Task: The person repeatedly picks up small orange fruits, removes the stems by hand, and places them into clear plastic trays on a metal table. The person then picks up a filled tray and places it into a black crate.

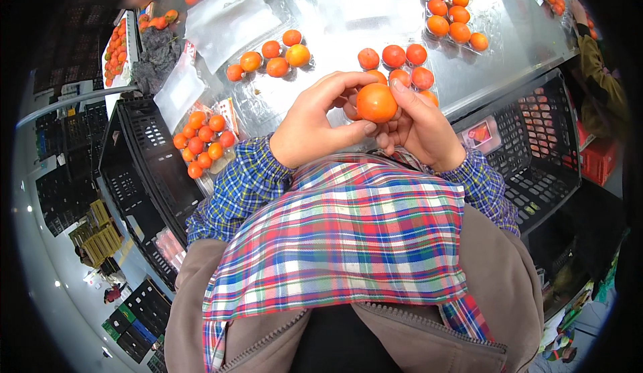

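An orange-red round fruit [376,103], a tomato or a persimmon, is held up between my two hands. My left hand [319,121] curls around its left side, thumb below and fingers above. The thumb of my right hand [427,126] presses its upper right, with the other fingers partly hidden beneath. Just beyond, several similar fruits [394,56] sit in rows in what seems a clear plastic tray, partly covered by my hands. To the left, another clear tray [246,94] carries more fruits [277,67] along its far side.
A third clear tray of fruits [438,7] stands farther right on the metal table [507,66]. Translucent sheets [226,26] lie at the back left. Fruits [205,133] are grouped near my left sleeve. Black crates [545,157] flank me. Another person's sleeve [598,71] shows at right.
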Demonstrator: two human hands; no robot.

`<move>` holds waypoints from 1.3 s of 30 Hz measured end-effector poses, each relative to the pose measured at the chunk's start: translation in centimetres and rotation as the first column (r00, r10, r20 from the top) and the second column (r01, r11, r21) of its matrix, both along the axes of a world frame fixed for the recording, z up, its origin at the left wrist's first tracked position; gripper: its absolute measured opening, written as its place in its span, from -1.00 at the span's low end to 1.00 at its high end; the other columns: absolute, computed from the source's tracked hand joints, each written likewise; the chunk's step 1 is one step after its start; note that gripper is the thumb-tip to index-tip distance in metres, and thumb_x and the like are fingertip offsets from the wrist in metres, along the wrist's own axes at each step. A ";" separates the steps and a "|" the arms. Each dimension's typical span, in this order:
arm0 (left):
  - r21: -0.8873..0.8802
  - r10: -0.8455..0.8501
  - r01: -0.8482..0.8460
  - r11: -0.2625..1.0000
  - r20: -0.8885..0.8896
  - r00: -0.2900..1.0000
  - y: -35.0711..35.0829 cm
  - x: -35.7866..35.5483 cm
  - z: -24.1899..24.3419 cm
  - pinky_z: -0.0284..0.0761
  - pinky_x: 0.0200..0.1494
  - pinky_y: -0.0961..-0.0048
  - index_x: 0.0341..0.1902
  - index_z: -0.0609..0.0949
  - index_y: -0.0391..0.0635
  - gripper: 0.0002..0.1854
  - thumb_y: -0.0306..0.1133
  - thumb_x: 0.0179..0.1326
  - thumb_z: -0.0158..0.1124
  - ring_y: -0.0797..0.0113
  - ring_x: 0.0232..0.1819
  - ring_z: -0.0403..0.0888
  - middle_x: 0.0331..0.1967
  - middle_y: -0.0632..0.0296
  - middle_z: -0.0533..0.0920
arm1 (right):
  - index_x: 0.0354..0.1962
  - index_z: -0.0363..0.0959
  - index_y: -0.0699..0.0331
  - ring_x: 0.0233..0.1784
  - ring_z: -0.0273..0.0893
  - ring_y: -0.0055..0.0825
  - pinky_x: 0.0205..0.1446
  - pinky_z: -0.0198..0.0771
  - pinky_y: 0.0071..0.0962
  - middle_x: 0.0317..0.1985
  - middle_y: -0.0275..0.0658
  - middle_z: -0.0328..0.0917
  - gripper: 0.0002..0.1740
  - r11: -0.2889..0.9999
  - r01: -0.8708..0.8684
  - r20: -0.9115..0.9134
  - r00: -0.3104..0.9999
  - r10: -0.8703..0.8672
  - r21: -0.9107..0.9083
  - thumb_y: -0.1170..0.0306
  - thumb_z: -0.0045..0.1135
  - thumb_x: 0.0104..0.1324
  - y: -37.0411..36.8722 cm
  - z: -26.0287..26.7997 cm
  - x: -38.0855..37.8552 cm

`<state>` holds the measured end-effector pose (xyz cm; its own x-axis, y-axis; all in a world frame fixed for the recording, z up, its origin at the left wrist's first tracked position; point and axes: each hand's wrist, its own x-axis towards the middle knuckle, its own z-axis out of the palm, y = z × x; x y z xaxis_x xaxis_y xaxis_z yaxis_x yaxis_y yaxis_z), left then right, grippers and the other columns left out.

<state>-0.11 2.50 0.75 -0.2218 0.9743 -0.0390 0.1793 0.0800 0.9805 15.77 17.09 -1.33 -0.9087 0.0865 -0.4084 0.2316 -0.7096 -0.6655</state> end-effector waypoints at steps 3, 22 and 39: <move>0.006 -0.004 0.004 1.000 0.000 1.000 -0.2 0.1 -0.1 0.45 0.23 0.30 0.24 0.46 -0.21 -0.44 -0.49 0.14 0.38 0.31 0.17 0.54 0.12 0.16 0.55 | -0.10 0.48 0.39 -0.47 0.55 -0.63 -0.40 0.51 -0.70 -0.37 -0.18 0.61 -0.31 0.998 0.001 -0.012 1.000 0.000 0.055 -0.16 -0.21 0.49 -0.2 0.0 0.0; 0.195 0.246 -0.202 0.960 -0.235 0.940 0.0 1.2 -1.2 0.57 0.02 0.37 0.15 0.54 -0.18 -0.40 -0.41 -0.03 0.52 0.22 -0.06 0.61 -0.11 0.10 0.60 | 0.13 0.32 0.32 -0.31 0.52 -0.62 -0.21 0.51 -0.60 -0.24 -0.29 0.52 -0.59 0.952 0.230 -0.005 0.972 -0.234 0.202 0.18 -0.14 0.54 -1.3 -1.9 -0.1; 0.029 0.159 -0.191 0.981 0.441 0.883 -0.4 1.7 -1.1 0.54 0.16 0.42 0.23 0.43 -0.17 -0.35 -0.51 0.03 0.50 0.36 0.10 0.55 0.04 0.19 0.49 | 0.23 0.22 0.36 0.23 0.46 -0.38 0.23 0.49 -0.43 0.19 -0.12 0.36 -0.43 0.902 0.228 -0.370 0.925 -0.083 0.367 0.57 0.20 0.31 -0.9 -0.9 0.6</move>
